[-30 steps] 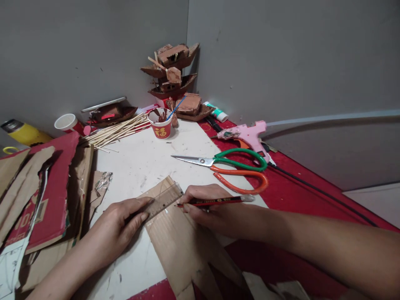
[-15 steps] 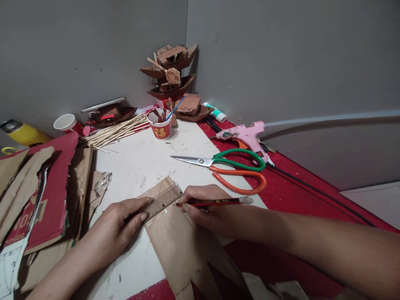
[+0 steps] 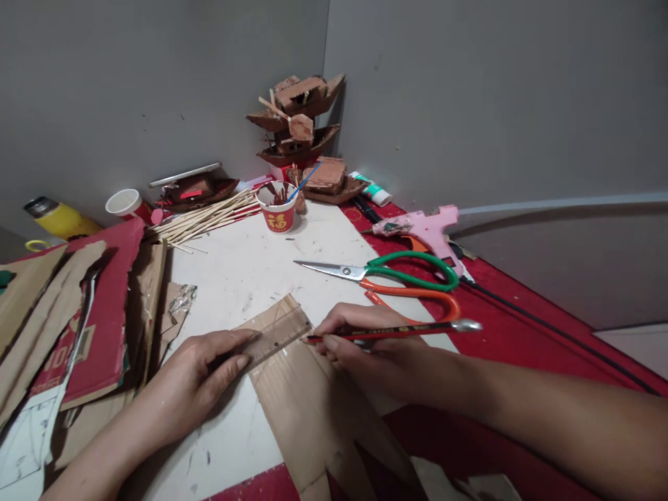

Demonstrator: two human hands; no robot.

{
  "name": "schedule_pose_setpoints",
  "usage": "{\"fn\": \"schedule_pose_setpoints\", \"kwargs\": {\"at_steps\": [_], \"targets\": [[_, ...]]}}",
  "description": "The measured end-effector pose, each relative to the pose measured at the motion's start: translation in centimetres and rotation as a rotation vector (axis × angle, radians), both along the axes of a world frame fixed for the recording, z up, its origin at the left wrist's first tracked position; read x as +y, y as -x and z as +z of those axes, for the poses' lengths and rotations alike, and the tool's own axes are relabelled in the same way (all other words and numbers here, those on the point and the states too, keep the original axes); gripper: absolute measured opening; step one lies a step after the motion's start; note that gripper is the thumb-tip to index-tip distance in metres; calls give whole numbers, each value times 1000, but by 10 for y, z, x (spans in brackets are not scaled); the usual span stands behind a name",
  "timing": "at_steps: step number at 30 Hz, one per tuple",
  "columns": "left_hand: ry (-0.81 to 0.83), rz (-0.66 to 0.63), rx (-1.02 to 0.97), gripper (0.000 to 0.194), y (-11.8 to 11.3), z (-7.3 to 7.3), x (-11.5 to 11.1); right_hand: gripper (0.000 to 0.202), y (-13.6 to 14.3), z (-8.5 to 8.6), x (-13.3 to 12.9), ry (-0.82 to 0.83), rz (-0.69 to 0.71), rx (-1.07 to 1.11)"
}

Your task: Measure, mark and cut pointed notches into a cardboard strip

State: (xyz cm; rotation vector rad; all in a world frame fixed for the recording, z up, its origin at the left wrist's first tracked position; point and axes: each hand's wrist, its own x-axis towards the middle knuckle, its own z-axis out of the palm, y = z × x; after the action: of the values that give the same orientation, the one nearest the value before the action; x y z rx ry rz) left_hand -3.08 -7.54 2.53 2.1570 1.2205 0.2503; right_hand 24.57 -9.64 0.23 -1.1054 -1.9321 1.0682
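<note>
A clear ruler [image 3: 279, 339] lies slantwise across the upper end of a brown cardboard piece [image 3: 303, 410]. The ruler's left end is pinched between the thumb and fingers of my left hand [image 3: 203, 379]. My right hand [image 3: 365, 344] is closed round a red and black pencil [image 3: 391, 331], whose tip is at the cardboard by the ruler's right end. Just above my right hand, scissors [image 3: 360, 270] with green and orange handles lie partly open.
Cardboard scraps [image 3: 99, 334] are piled at the left. Behind are thin sticks [image 3: 209, 214], a paint-stained cup [image 3: 277, 217], a white cup [image 3: 128, 203], a yellow bottle [image 3: 62, 219] and brown model boats [image 3: 303, 139]. A pink glue gun [image 3: 428, 226] with a black cord lies right.
The whole view has shifted, moving most things rightward in the picture. The pencil's back end has tilted up and its tip sits slightly away from the ruler's edge. Both grips stay the same.
</note>
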Motion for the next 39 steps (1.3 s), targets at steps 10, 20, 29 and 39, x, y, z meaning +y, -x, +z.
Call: {"fn": "schedule_pose_setpoints", "kwargs": {"at_steps": [10, 20, 29, 39], "targets": [[-168, 102, 59, 29, 35, 17, -26, 18, -6, 2, 2, -17, -86, 20], [-124, 52, 70, 30, 48, 8, -27, 18, -3, -1, 4, 22, -98, -24], [-87, 48, 96, 33, 46, 5, -28, 17, -4, -9, 2, 31, -24, -30], [-52, 15, 162, 35, 55, 2, -29, 16, -3, -11, 3, -11, -12, -39]]}}
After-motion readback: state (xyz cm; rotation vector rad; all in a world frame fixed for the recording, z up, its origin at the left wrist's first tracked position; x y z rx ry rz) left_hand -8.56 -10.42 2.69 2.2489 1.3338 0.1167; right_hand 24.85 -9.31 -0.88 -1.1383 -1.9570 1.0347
